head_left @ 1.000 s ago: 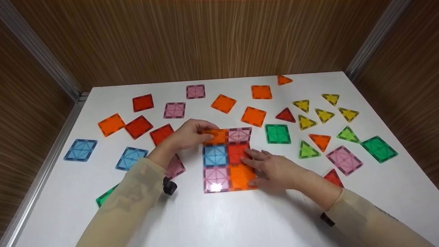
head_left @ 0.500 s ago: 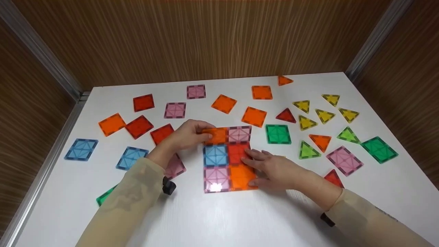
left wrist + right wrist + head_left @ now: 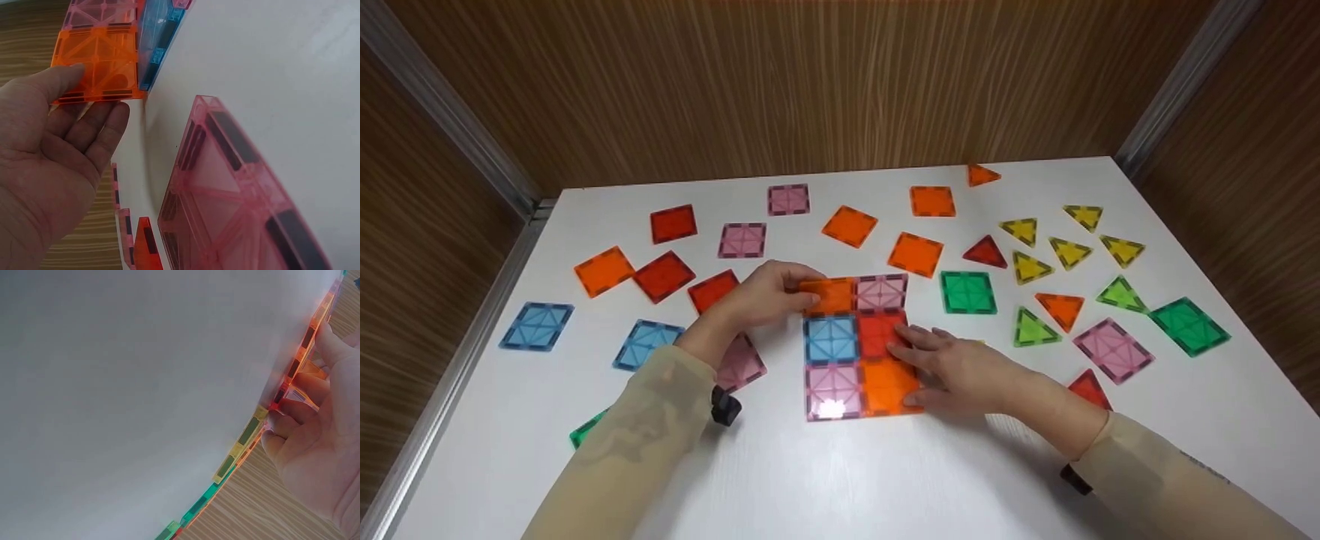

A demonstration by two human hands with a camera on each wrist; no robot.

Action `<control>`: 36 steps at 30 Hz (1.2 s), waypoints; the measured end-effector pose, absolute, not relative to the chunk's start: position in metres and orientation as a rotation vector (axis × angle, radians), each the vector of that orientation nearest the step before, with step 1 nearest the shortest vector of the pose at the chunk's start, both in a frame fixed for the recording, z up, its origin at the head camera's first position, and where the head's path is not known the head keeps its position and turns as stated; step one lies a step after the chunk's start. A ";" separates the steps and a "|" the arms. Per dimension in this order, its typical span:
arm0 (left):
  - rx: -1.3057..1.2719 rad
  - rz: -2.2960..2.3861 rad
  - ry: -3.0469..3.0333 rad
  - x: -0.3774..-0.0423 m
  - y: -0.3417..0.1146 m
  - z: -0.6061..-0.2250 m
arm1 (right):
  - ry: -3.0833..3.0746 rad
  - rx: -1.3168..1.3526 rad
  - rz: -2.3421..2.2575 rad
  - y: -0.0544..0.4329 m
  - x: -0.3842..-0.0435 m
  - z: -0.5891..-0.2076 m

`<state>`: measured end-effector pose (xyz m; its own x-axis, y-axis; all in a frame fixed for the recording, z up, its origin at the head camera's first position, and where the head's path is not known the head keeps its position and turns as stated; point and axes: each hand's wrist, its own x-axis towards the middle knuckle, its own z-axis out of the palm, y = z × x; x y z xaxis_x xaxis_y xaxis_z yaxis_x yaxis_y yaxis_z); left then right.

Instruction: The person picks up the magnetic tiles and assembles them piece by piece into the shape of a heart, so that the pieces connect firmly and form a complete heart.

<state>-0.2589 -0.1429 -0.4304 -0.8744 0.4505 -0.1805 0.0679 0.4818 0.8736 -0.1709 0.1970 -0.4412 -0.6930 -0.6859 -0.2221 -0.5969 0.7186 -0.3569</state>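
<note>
The weak point of the six-tile panel [image 3: 859, 350] between your hands is its far seam, where the upper orange tile [image 3: 838, 298] and upper pink tile [image 3: 881, 293] tilt up from the blue tile [image 3: 831, 340] and red tile [image 3: 877, 336]. An uneven lift or twist from your left hand [image 3: 769, 296] would probably part it, since you hold only the orange end and the pink one seems carried by its neighbours. Too much sideways push from your right hand [image 3: 967, 375] could shift the red tile or the lower orange tile [image 3: 885, 386], breaking their line with the blue tile and the lower pink tile [image 3: 832, 386]. A dip of your left wrist might also nudge the loose pink tile [image 3: 742, 366] it partly hides. As for pose, your left hand is at the panel's far left corner, pinching the upper orange tile with the thumb on its face and fingers behind. Your right hand grasps nothing: its fingers reach out, spread, tips touching the red tile, thumb at the lower orange tile's outer edge, apparently as a steadying stop.
</note>
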 end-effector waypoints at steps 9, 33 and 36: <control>0.474 1.385 2.349 -0.260 -0.144 -0.431 | 2.600 -1.005 -0.348 0.196 -0.171 -0.442; 0.387 1.318 2.401 -0.253 -0.139 -0.433 | 2.597 -0.983 -0.345 0.196 -0.171 -0.440; 0.381 1.306 2.406 -0.253 -0.138 -0.433 | 2.594 -0.992 -0.348 0.196 -0.171 -0.441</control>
